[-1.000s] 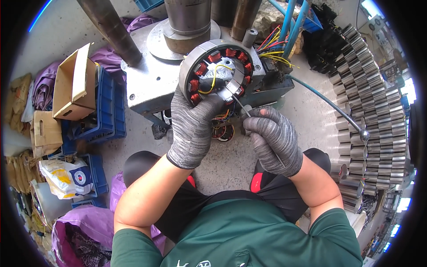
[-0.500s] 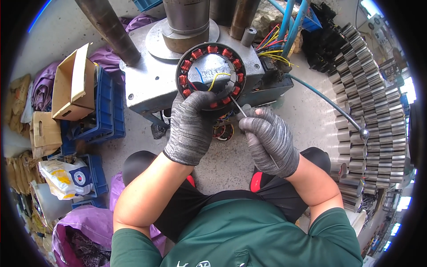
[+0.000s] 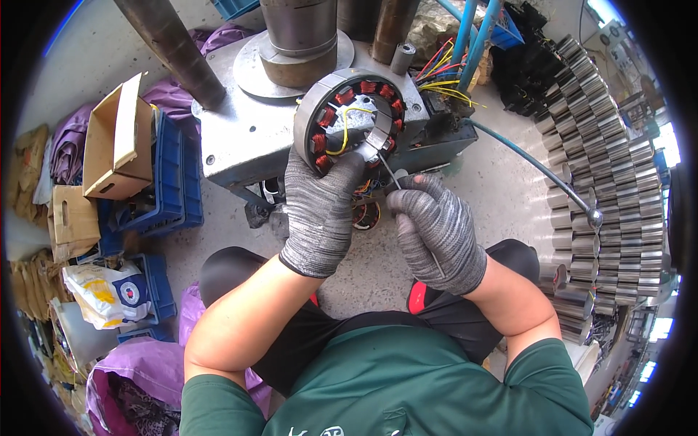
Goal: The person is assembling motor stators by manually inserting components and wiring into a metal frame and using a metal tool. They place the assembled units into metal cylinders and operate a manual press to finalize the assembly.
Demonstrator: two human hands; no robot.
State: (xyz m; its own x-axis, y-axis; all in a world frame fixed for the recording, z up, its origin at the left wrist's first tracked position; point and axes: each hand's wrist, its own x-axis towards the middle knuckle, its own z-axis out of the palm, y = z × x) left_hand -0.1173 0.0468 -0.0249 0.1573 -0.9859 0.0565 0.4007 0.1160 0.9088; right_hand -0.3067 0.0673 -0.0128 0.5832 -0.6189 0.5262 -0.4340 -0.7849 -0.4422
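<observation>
My left hand (image 3: pixel 320 207), in a grey knit glove, grips the lower left of a motor stator (image 3: pixel 314 120), a steel ring with red copper coils inside. The ring is tilted, so its outer wall shows on the left. A yellow wire (image 3: pixel 346 129) curls across its opening. My right hand (image 3: pixel 440 232), gloved alike, is closed round a thin metal rod (image 3: pixel 390 171). The rod's far tip reaches the ring's lower right inner edge; whether it touches a coil I cannot tell. Its other end shows below my fingers.
Behind the ring stands a metal press table (image 3: pixel 240 145) with a thick steel column (image 3: pixel 299 29). Stacked steel cylinders (image 3: pixel 607 189) line the right side. Blue crates (image 3: pixel 169 174) and a cardboard box (image 3: pixel 120 138) are at left. Another coil ring (image 3: pixel 366 215) lies low beneath the table.
My left hand has turned the stator, so its outer wall now faces left and up. The blue wire no longer shows. The rod has stayed near the lower right inner edge.
</observation>
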